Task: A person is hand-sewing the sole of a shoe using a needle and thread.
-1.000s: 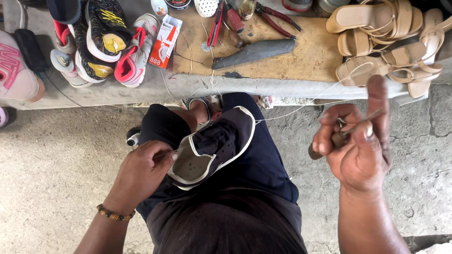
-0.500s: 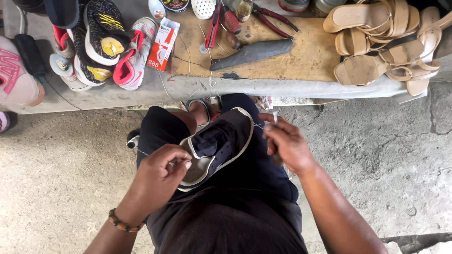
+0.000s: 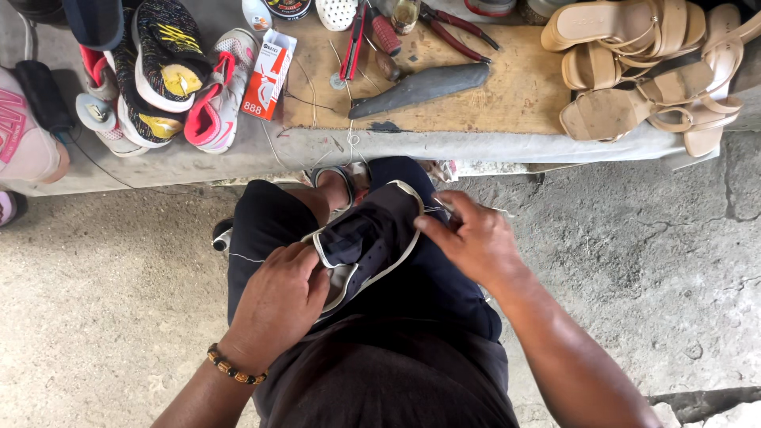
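Head view, shoe: a dark navy shoe with a white sole edge (image 3: 372,238) lies on the person's lap, toe pointing to the bench.
Left hand: the left hand (image 3: 277,305) is closed around the heel part of the shoe and keeps it on the thigh.
Right hand: the right hand (image 3: 472,238) pinches at the sole edge near the toe; a thin thread (image 3: 476,209) seems to run from the fingers.
Progress: I judge the sewing of the sole edge is in the middle; no finished seam or knot can be seen.
Bench: a wooden board (image 3: 507,95) carries red-handled pliers (image 3: 460,32) and a grey stone (image 3: 420,87); tan sandals (image 3: 642,71) and sport shoes (image 3: 170,71) lie beside.
Hidden: any needle is covered by the fingers; the stitches are too small to tell.
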